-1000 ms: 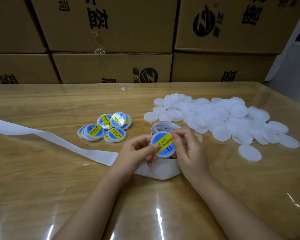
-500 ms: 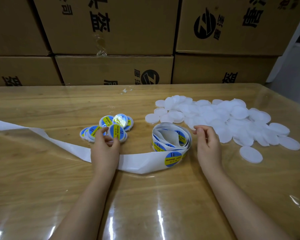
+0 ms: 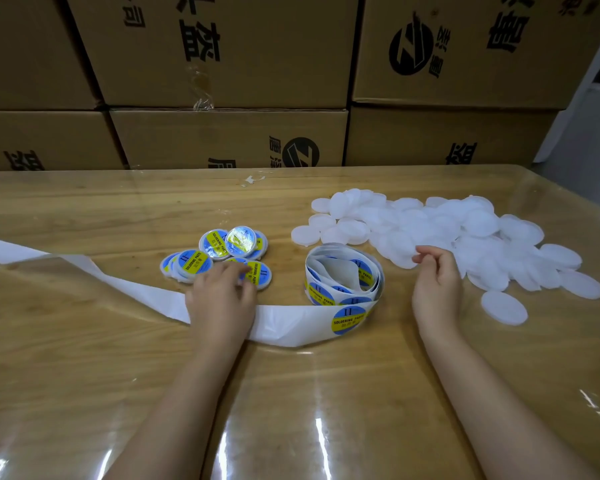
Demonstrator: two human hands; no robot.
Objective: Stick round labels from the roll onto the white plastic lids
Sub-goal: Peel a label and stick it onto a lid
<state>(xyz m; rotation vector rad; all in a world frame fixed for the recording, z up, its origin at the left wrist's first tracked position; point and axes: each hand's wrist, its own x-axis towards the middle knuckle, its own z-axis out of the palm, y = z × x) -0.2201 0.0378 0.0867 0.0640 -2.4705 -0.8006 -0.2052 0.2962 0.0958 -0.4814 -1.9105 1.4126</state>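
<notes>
Loose roll of blue-and-yellow round labels [image 3: 343, 277] sits mid-bench [image 3: 84, 375]. Left of roll: left hand [image 3: 222, 301] lies across the white backing strip [image 3: 136, 292], fingers slack on the labelled lids [image 3: 193, 265]. Right of roll: right hand [image 3: 437, 284], fingers curled at the edge of the white plastic lids pile [image 3: 482, 230]; can't tell if it grips. Brown cartons [image 3: 222, 50] stand behind.

On my feed a wooden bench [image 3: 84, 375] fills the lower view, its grain running left to right under a clear plastic sheet [image 3: 551, 209]. Light leaves white streaks of glare [image 3: 321, 441] on the sheet near my edge. Behind the bench, brown cardboard boxes [image 3: 222, 57] stand stacked in two rows, printed with black characters and a round logo [image 3: 411, 48]. At the far right a pale wall [image 3: 568, 133] shows beside them.
</notes>
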